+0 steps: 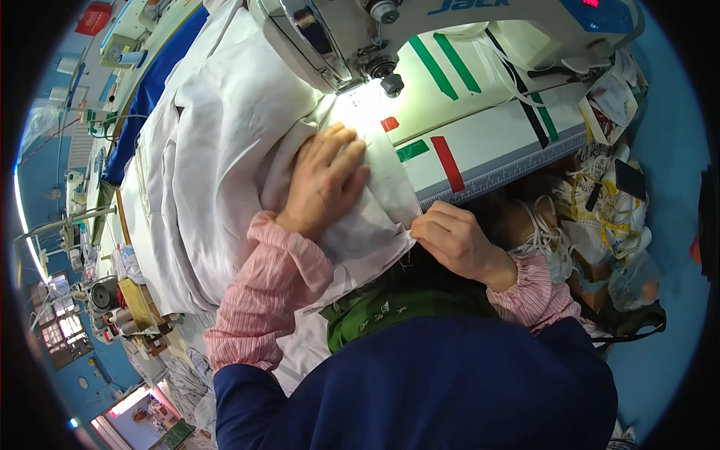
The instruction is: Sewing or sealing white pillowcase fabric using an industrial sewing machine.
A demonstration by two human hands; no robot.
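White fabric [225, 142] lies in folds over the left side of the sewing table and runs under the lit needle area of a sewing machine [450, 26]. My left hand [327, 180] rests flat on it just short of the needle, fingers stretched forward. At the table's front edge, my right hand [459, 241] pinches the near right corner of the same fabric between thumb and fingers. The cloth's right edge runs from that corner up toward the machine's foot. Machine parts and glare hide the needle itself.
Green, red and black tape strips [448, 163] mark the machine bed, with a ruler [517, 161] along its front edge. At right sit tangled white cords and tapes [555, 232], a dark phone-like object [630, 180] and a scrap box [611, 105]. More sewing machines stand at far left.
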